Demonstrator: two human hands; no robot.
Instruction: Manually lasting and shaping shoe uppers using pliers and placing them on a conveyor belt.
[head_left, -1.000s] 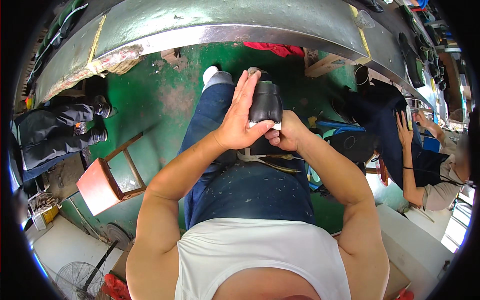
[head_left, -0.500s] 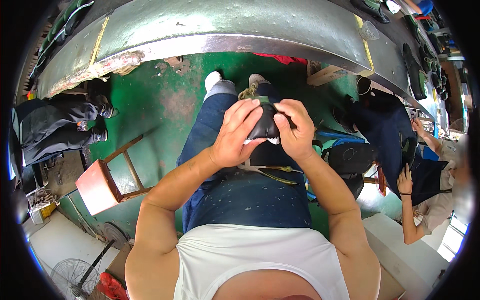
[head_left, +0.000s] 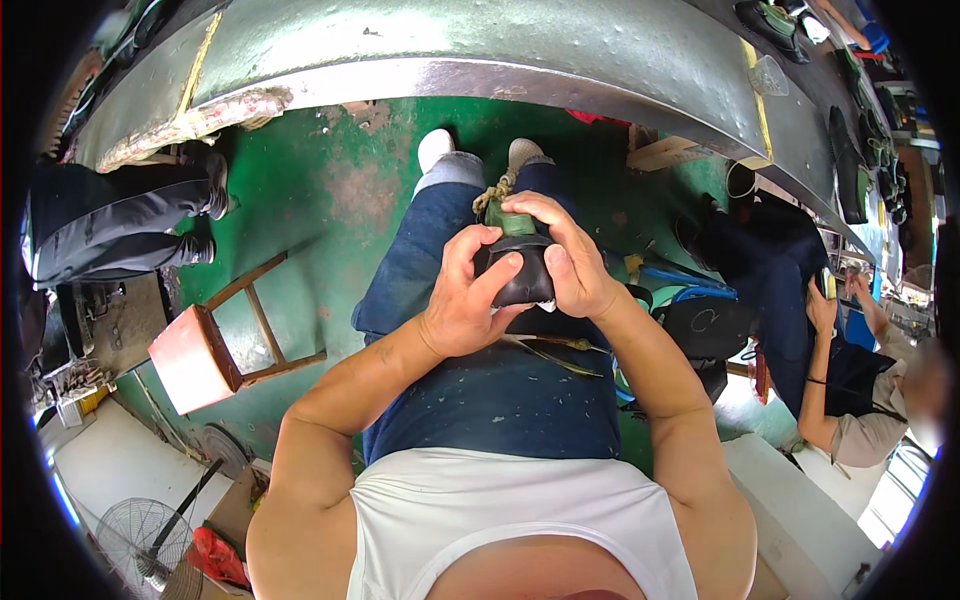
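Note:
Between my hands, over my lap, is a black shoe upper (head_left: 524,284) stretched on a green shoe last (head_left: 514,222). White lining or edging shows along its near lower edge. A knotted rope (head_left: 489,197) hangs off the far end of the last. My left hand (head_left: 462,298) grips the left side, thumb across the black leather. On the right side, my right hand (head_left: 577,268) presses its thumb on the upper, and its fingers reach over the green last. The underside is hidden.
A metal-topped bench (head_left: 480,85) curves across the far side. To the left stands a reddish stool (head_left: 195,360), with a person's legs (head_left: 140,220) beyond. A co-worker (head_left: 850,380) sits at right, holding a shoe. A fan (head_left: 148,545) is at lower left; several shoes (head_left: 848,165) line the right bench.
The upper and last have come slightly nearer to me, showing more of the green last. My right fingers have shifted onto it. The co-worker at right has raised the hands.

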